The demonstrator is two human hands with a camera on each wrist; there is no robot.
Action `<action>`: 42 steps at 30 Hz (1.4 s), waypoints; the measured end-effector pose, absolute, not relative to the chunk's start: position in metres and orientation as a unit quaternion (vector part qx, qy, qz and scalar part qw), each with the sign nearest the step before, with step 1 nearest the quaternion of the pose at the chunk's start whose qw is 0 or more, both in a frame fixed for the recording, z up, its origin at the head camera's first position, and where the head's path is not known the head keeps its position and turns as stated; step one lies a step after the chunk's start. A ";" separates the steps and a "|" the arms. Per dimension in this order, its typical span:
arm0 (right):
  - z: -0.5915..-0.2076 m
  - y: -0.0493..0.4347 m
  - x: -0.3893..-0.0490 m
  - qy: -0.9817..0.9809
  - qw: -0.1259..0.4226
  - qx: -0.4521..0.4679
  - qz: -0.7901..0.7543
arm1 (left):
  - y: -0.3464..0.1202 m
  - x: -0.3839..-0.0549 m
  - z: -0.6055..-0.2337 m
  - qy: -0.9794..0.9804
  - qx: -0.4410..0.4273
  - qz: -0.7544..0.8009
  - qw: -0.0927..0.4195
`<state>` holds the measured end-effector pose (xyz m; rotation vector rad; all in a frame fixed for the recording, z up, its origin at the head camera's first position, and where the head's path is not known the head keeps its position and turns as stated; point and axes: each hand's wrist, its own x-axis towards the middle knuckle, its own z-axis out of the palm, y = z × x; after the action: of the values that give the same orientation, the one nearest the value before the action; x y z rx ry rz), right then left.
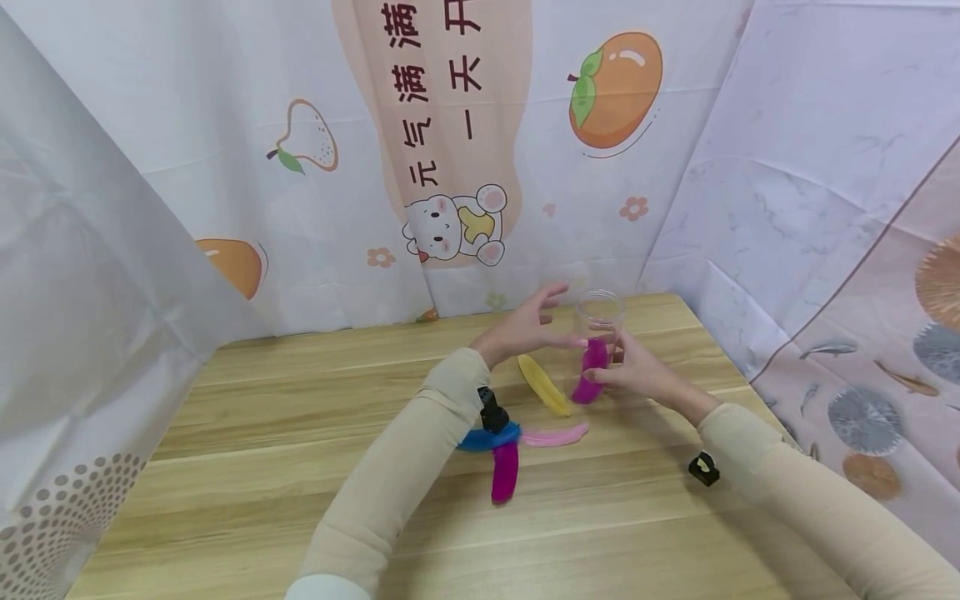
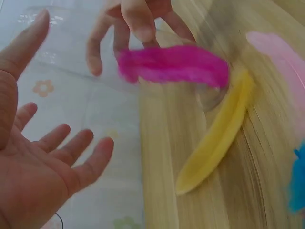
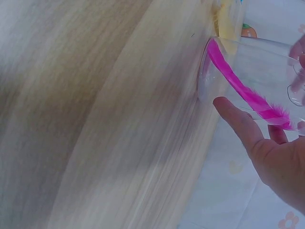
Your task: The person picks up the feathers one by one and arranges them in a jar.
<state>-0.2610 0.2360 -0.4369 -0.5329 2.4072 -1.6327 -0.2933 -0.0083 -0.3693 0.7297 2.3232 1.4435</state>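
Observation:
A tall clear cup [image 1: 598, 310] stands at the back right of the table, with a magenta feather [image 3: 248, 98] slanting inside it from base towards rim. My right hand [image 1: 637, 367] holds the cup low down, thumb on the near side and fingers behind. My left hand [image 1: 519, 329] is spread beside the cup's upper part, palm towards it and holding nothing. In the left wrist view its fingers [image 2: 97, 157] are apart. A yellow feather [image 1: 543, 385] lies just left of the cup, below my left hand.
Nearer me on the wooden table [image 1: 285, 467] lie a pink feather [image 1: 557, 436], a blue feather [image 1: 480, 439] and another magenta feather [image 1: 506, 473], their ends meeting. My left wrist's black camera [image 1: 492, 410] overlaps the blue one. A printed curtain [image 1: 360, 217] hangs along the back edge.

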 end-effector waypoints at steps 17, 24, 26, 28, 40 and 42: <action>-0.439 0.236 -0.264 0.822 0.069 -0.194 -0.531 | -0.027 -0.285 -0.411 0.929 0.168 0.296 0.143; -0.436 0.236 -0.261 0.822 0.075 -0.190 -0.532 | -0.029 -0.282 -0.423 0.936 0.157 0.275 0.151; -0.436 0.236 -0.261 0.819 0.080 -0.187 -0.537 | -0.029 -0.282 -0.425 0.938 0.155 0.270 0.149; -0.437 0.236 -0.261 0.816 0.083 -0.184 -0.541 | -0.028 -0.282 -0.427 0.942 0.152 0.259 0.147; -0.440 0.238 -0.263 0.822 0.075 -0.186 -0.533 | -0.028 -0.285 -0.441 0.962 0.121 0.204 0.135; -0.440 0.238 -0.263 0.821 0.077 -0.188 -0.534 | -0.029 -0.286 -0.443 0.962 0.119 0.205 0.134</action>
<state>-0.2632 0.2382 -0.4402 -0.5626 2.4584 -1.6010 -0.2862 -0.0292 -0.4425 0.3455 2.7901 0.5943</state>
